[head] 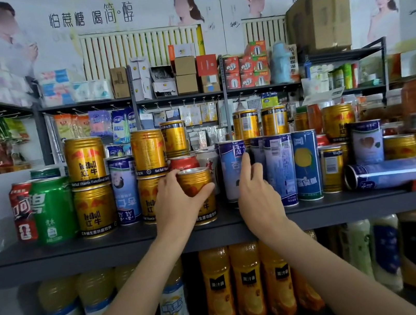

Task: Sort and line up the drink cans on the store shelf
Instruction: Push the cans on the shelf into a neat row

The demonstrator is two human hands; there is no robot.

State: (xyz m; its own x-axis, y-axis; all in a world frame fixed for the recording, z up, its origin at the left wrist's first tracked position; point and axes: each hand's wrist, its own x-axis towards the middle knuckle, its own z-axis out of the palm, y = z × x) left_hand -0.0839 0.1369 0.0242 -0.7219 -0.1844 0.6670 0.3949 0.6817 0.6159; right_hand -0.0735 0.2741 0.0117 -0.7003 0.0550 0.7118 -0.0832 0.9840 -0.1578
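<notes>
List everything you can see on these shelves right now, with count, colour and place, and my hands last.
gold cans: over a dozen, some stacked, along the shelf
tall blue cans: several upright mid-shelf
fallen blue can: one, on its side, right
green can: one, left
red cola can: one, far left
orange bottles: three clear, shelf below
cardboard box: one, brown, top right
left hand: grips a gold can
right hand: fingers on a tall blue can
</notes>
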